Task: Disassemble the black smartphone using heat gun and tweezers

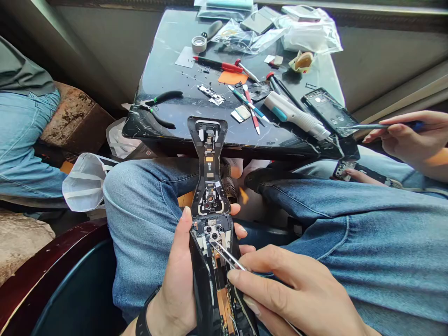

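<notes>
My left hand [180,273] is wrapped around an opened smartphone [206,280], thumb along its left edge and fingertips showing on the right. Bare camera modules, circuit parts and a copper-coloured strip show inside it. From the phone's top end extends a black back cover [210,163], its inner side facing up. Pinched in my right hand [287,289] is a pair of metal tweezers [231,256]. Their tips are at the parts just below the camera modules; whether they grip anything is too small to tell.
On the black table [140,121] lie pliers [164,100], a white electric screwdriver [297,114], a red pen [217,64], small tools and plastic bags [308,35]. At right, another person's hand [413,135] holds a thin tool near an opened phone housing [329,109]. Another person sits at left.
</notes>
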`<state>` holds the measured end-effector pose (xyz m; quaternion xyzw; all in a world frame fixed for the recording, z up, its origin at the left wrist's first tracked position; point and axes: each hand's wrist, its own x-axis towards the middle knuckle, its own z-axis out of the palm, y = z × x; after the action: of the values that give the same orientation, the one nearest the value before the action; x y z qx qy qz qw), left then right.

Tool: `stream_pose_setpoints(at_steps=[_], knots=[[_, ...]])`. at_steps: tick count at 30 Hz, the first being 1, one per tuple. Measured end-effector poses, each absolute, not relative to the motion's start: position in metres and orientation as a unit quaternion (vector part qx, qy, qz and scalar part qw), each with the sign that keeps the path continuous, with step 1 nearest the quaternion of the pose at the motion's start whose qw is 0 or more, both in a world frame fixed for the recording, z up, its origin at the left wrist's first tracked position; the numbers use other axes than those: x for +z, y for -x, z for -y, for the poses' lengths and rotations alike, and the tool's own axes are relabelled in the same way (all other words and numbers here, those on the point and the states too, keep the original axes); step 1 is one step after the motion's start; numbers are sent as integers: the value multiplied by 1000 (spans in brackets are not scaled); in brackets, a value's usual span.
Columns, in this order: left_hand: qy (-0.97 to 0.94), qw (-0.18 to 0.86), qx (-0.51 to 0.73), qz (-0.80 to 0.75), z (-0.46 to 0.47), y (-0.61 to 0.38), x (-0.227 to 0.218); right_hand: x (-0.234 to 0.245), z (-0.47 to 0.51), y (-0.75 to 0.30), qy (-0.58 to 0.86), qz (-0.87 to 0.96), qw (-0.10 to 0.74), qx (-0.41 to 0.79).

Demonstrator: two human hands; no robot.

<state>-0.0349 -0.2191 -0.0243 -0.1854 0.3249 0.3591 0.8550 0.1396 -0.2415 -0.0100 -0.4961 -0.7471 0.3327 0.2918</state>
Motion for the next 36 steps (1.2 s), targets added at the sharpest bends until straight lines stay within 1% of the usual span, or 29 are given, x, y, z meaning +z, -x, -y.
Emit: stream_pose_setpoints(at_steps=[4,8,13,17,21,22,27,31,34,36], knots=[[183,850,360,-338,219,35,-25,-7,239,-141,459,786,248,331],[180,837,355,-375,216,34,-23,-3,240,-142,400,834,279,257],[171,802,372,-435,216,30,-20,7,240,-146,374,869,195,258],[171,791,382,-447,217,28,-20,2,244,-144,383,863,208,254],[181,803,374,-427,215,28,-21,-9,247,-143,391,840,260,270],[180,805,373,-424,215,28,-21,-10,247,-143,392,841,259,268],[166,800,377,-437,215,29,-22,3,243,-146,385,865,192,259],[166,798,377,-440,215,29,-23,9,241,-143,380,867,210,246],[161,797,380,-440,215,30,-24,5,242,-140,381,867,212,242],[160,798,385,-435,217,29,-25,-1,244,-138,384,862,231,235]])
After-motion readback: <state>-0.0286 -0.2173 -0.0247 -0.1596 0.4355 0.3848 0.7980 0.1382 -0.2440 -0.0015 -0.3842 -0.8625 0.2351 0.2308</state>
